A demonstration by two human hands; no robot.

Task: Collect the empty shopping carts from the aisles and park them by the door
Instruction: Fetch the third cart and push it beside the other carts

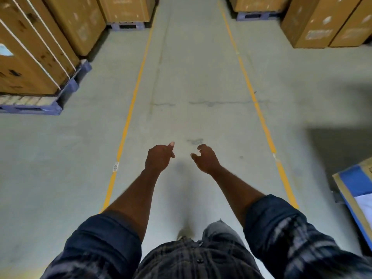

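No shopping cart is in view. Both my arms reach forward over the grey concrete floor [193,77] of a warehouse aisle. My left hand [159,158] hangs in the air with its fingers loosely curled and the thumb sticking up, holding nothing. My right hand [205,158] is a little to its right, fingers loosely bent, also holding nothing. The two hands are a short gap apart and touch nothing.
Two orange floor lines [128,115] [259,115] mark the lane ahead. Tall cardboard boxes on blue pallets [40,47] stand along the left; more boxes [322,23] stand at the far right. A blue and cardboard-edged flat object [356,190] lies at the right edge.
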